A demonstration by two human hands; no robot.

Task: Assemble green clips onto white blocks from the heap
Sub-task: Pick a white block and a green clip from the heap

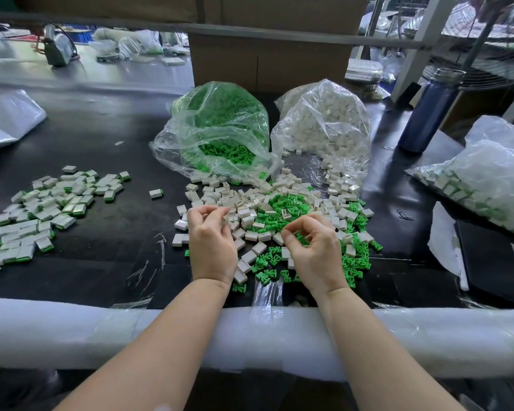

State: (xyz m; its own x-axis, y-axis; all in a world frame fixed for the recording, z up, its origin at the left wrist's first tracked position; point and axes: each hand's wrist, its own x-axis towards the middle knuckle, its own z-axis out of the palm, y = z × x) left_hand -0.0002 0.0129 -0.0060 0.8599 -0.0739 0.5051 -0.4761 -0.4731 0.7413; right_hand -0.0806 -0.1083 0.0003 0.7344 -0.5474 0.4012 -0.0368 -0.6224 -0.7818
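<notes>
I count two open bags, one of green clips and one of white blocks, spilling into the mixed heap mid-table. My left hand and right hand hover over it, fingers curled; I cannot tell what they pinch. Finished pieces lie left, with bare room between.

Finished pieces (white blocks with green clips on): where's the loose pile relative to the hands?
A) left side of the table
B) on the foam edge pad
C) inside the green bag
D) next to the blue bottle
A: the loose pile of finished pieces lies on the table's left side, well left of the left hand and right hand, which work over the mixed heap in the middle.
</notes>
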